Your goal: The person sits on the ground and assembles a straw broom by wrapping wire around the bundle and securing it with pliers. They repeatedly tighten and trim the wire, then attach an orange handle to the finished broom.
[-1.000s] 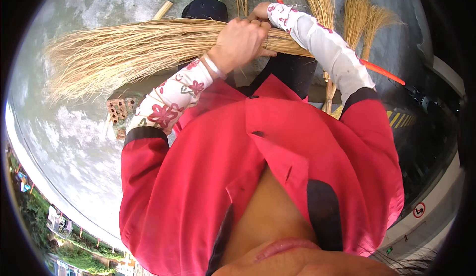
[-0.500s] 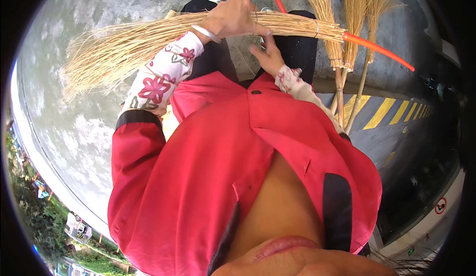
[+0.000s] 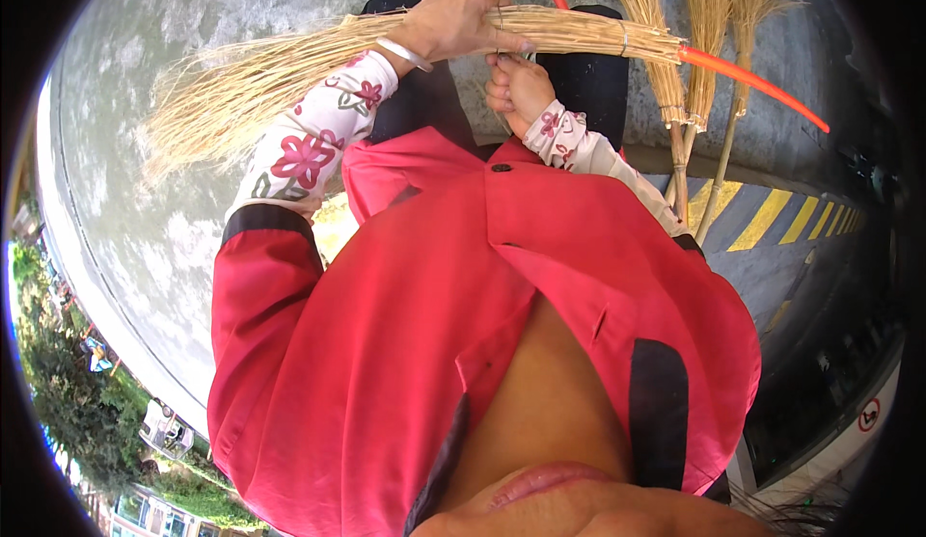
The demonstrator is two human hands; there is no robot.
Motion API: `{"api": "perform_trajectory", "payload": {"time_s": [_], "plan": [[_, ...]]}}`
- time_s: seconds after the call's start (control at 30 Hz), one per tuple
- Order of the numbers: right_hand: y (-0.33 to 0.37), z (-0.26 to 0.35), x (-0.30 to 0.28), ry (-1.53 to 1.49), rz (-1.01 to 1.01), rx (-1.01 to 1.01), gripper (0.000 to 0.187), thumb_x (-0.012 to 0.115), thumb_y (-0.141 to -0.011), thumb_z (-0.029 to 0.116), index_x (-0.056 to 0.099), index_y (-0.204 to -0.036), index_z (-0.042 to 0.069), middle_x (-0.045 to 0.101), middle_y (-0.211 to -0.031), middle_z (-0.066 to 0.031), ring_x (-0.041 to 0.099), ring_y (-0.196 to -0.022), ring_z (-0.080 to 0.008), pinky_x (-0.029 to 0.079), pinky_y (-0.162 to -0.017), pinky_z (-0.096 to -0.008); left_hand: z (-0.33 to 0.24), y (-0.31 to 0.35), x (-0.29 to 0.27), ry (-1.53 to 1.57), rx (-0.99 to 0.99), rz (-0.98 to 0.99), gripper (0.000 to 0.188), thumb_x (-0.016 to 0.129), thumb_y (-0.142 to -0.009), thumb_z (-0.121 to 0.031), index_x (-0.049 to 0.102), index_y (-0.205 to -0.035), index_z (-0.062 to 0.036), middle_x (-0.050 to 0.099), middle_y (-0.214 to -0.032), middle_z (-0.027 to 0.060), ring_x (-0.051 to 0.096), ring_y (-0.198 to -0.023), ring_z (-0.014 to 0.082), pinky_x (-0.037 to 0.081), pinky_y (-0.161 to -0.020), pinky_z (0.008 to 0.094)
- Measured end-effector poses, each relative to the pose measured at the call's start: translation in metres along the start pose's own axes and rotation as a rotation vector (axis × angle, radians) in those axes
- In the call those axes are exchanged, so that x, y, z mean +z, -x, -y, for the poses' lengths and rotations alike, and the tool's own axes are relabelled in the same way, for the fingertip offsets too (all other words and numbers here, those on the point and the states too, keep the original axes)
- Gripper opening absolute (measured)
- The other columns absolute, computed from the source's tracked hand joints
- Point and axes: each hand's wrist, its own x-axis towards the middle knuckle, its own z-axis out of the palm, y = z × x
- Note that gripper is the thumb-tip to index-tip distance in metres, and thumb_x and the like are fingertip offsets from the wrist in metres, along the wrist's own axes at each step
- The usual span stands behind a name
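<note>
Floor: grey and smooth (image 3: 116,190), with a band of yellow-and-dark stripes (image 3: 762,219) to my right; greenery (image 3: 77,383) and a white vehicle (image 3: 166,431) lie outside at lower left.
Straw broom: a long pale bundle (image 3: 569,31) crosswise above my dark-trousered knees, loose bristles fanning left, a thin binding (image 3: 624,39) near its narrow right end.
Orange handle: a slim, slightly curved rod (image 3: 762,84) sticking out from that right end.
Left hand: my hand (image 3: 449,24) grips the bundle around its middle, fingers over the top, thumb pointing right along the straw.
Right hand: my hand (image 3: 524,89) is just below the straw, fingers curled in tight; whether they pinch anything, I cannot tell.
Beside me: three upright-bristled brooms (image 3: 709,16) at right.
Clothing: red jacket (image 3: 386,296), flowered white sleeves (image 3: 309,156).
</note>
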Motion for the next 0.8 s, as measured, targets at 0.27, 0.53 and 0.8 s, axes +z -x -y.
{"api": "perform_trajectory", "payload": {"time_s": [0.27,0.53,0.8], "plan": [[0.013,0.01,0.002,0.233,0.108,-0.087,0.019,0.046,-0.103,0.012,0.057,-0.107,-0.002,0.048,-0.075,-0.0006,0.053,-0.067,-0.0137,0.05,-0.064,-0.0313,-0.004,0.009,0.006,-0.293,0.129,-0.173,0.073,0.058,-0.084,-0.07,0.062,-0.129,-0.0133,0.073,-0.084,0.0138,0.073,-0.074,0.0328,0.057,-0.065,0.0451],[0.023,0.051,-0.007,0.158,0.311,0.064,0.046,0.045,-0.103,0.03,0.055,-0.12,-0.011,0.066,-0.112,-0.0241,0.065,-0.11,-0.039,0.056,-0.091,-0.0432,0.004,0.008,0.02,-0.471,0.326,-0.322,0.065,0.052,-0.095,-0.055,0.052,-0.139,-0.0073,0.068,-0.084,0.0093,0.069,-0.061,0.0236,0.054,-0.052,0.0332],[0.018,0.07,-0.007,0.345,0.198,0.149,0.057,0.051,-0.1,0.053,0.06,-0.108,-0.003,0.067,-0.087,-0.0107,0.068,-0.081,-0.0229,0.052,-0.063,-0.0259,0.001,0.018,0.003,-0.238,0.386,-0.111,0.083,0.064,-0.086,-0.034,0.028,-0.152,0.0012,0.067,-0.102,0.0177,0.069,-0.085,0.0328,0.055,-0.079,0.0415]]}}
